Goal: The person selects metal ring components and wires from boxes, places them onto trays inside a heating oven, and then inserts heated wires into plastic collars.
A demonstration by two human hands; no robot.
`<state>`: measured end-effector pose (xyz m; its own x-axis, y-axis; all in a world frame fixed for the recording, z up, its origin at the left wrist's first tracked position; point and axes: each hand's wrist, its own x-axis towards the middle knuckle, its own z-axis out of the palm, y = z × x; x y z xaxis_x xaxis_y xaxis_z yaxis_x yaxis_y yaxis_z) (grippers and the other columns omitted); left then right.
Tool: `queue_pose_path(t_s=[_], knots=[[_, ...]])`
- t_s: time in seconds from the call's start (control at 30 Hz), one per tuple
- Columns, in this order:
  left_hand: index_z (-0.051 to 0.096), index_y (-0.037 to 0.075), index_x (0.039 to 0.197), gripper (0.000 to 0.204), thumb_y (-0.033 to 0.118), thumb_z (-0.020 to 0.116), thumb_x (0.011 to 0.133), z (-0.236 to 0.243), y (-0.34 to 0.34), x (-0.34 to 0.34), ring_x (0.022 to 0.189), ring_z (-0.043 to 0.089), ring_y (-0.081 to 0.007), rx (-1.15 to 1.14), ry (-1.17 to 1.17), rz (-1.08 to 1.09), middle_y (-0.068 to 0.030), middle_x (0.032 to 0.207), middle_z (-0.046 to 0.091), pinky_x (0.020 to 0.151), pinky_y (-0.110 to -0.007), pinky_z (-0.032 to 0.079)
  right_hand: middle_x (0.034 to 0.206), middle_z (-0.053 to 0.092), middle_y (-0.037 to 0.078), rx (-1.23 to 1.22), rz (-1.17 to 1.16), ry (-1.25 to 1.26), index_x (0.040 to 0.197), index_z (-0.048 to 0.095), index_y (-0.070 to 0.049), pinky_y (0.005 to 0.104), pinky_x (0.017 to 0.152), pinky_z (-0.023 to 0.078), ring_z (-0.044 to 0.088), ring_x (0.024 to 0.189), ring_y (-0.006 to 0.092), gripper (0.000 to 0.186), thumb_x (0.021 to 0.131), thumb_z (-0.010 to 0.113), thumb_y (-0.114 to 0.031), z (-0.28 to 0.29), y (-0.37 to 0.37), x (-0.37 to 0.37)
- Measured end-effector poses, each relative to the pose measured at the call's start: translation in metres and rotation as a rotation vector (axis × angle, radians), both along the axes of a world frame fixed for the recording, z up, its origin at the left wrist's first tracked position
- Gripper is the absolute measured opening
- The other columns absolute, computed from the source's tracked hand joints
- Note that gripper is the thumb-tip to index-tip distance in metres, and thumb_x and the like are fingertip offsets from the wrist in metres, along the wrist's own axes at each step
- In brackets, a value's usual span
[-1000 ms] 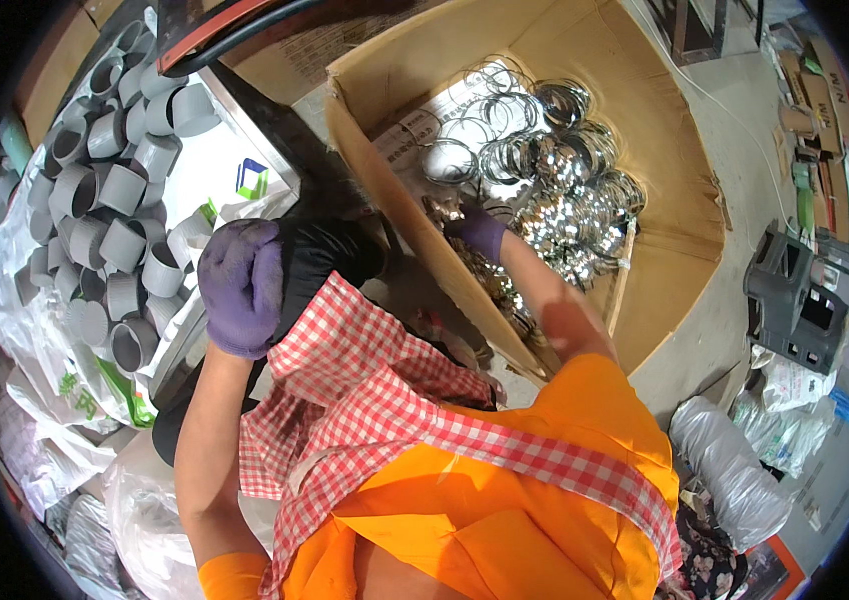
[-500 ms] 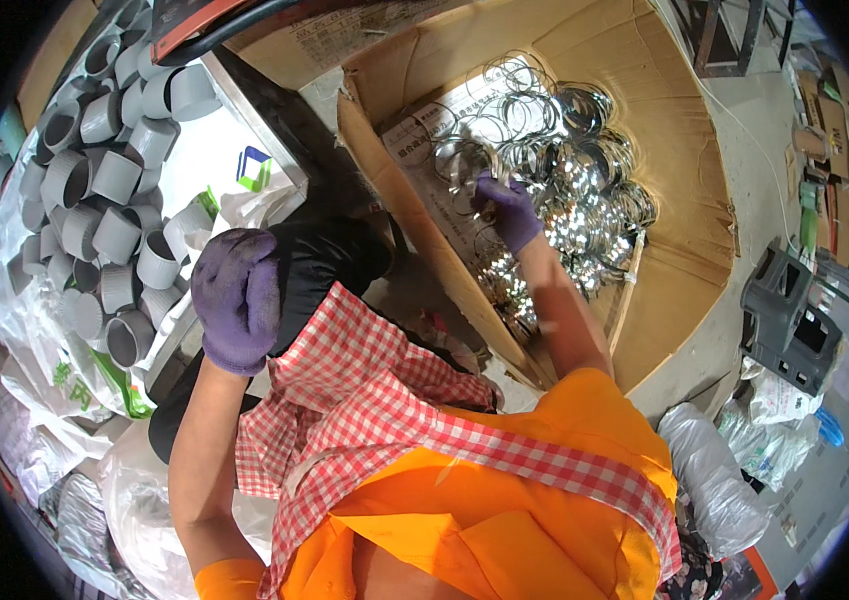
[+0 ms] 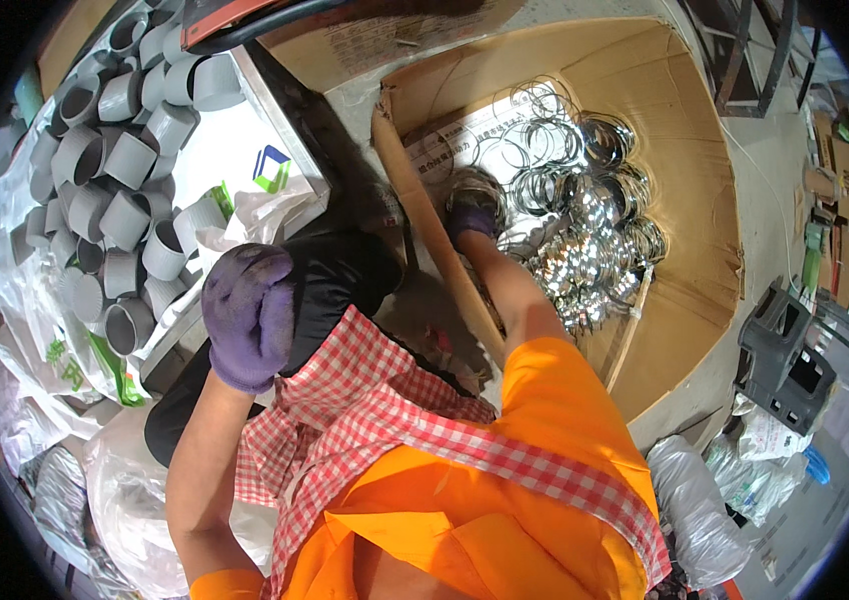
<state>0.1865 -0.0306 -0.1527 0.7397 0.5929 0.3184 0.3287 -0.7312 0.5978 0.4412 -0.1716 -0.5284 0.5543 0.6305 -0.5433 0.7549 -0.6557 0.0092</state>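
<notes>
Head view: hands well apart, both in purple gloves. Left hand, fingers curled in, rests on black trouser leg. Right hand reaches inside cardboard box, thin metal rings around its fingers; shadowed, can't tell if clamped on any. Pile of shiny metal rings in box, just right of right hand. Gray plastic rings heaped beyond and left of left hand. Checked apron between forearms.

Tubes on table, left; rings in carton, right; right hand inside carton.
</notes>
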Motion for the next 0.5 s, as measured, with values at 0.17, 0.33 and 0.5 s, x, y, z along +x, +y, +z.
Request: queue_pose_path(t_s=[0.17, 0.33, 0.5], knots=[[0.057, 0.000, 0.088, 0.018, 0.003, 0.053, 0.071, 0.000, -0.003, -0.004, 0.077, 0.058, -0.0330, -0.003, -0.005, 0.021, -0.0166, 0.084, 0.060, 0.070, -0.038, 0.046, 0.091, 0.065, 0.018, -0.011, -0.098, 0.250, 0.094, 0.066, -0.007, 0.0434, 0.074, 0.049, 0.062, 0.088, 0.0365, 0.038, 0.077, 0.052, -0.039, 0.091, -0.002, 0.001], [0.058, 0.000, 0.086, 0.018, 0.002, 0.053, 0.070, 0.001, -0.003, -0.001, 0.077, 0.058, -0.0329, -0.026, -0.013, 0.015, -0.0165, 0.084, 0.060, 0.071, -0.037, 0.046, 0.093, 0.063, 0.021, 0.277, -0.134, 0.181, 0.090, 0.064, -0.002, 0.0435, 0.075, 0.048, 0.061, 0.088, 0.0355, 0.037, 0.078, 0.051, -0.035, 0.104, 0.046, 0.012], [0.058, 0.000, 0.086, 0.018, 0.002, 0.053, 0.069, 0.003, -0.004, 0.000, 0.078, 0.058, -0.0329, -0.015, 0.027, 0.025, -0.0165, 0.085, 0.061, 0.072, -0.038, 0.047, 0.113, 0.057, 0.018, 0.039, 0.373, 0.018, 0.111, 0.059, -0.009, 0.0430, 0.086, 0.044, 0.056, 0.105, 0.0335, 0.037, 0.082, 0.049, -0.031, 0.045, 0.102, 0.001]])
